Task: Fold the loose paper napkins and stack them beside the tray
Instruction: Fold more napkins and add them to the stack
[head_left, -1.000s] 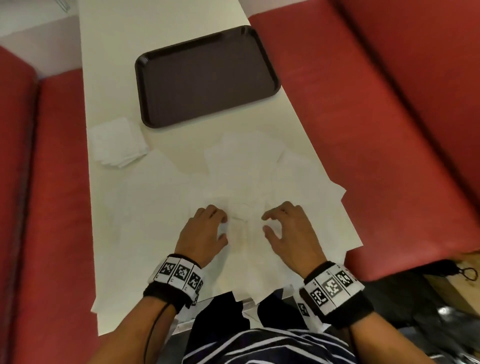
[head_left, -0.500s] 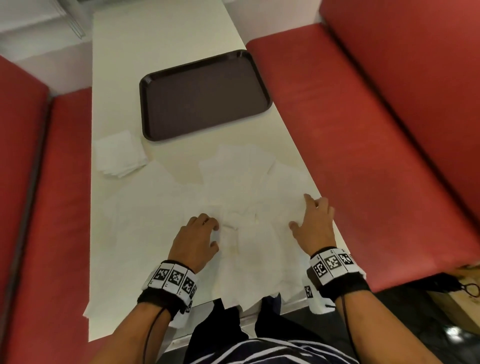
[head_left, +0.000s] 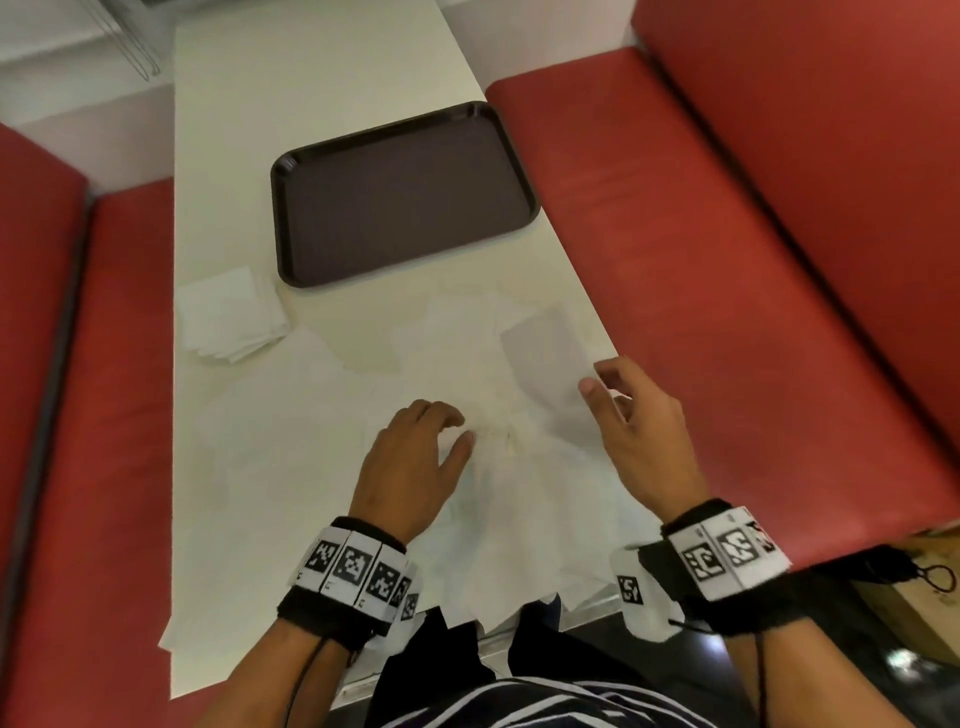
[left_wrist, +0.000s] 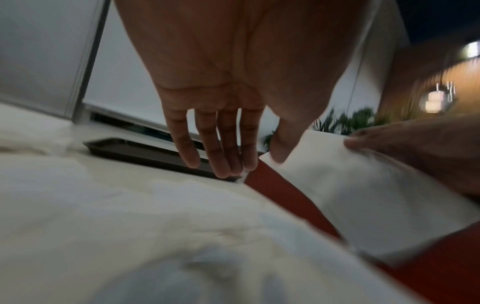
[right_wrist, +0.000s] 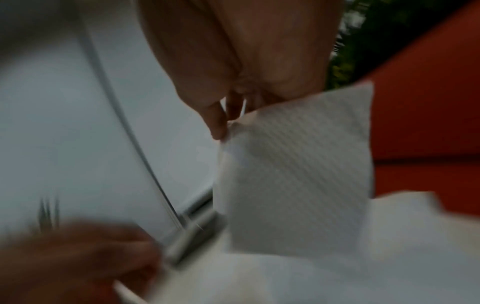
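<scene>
From the head view, our right hand (head_left: 641, 431) is pinching the edge of 1 napkin (head_left: 550, 364) and lifting it, while our left hand (head_left: 410, 462) is resting relaxed on the loose napkins (head_left: 524, 499); the folded stack (head_left: 228, 314) and tray (head_left: 400, 195) are lying beyond it. The left wrist view is showing straight fingers (left_wrist: 221, 148). In the right wrist view, blurred, our thumb (right_wrist: 217, 121) is gripping the napkin's corner
</scene>
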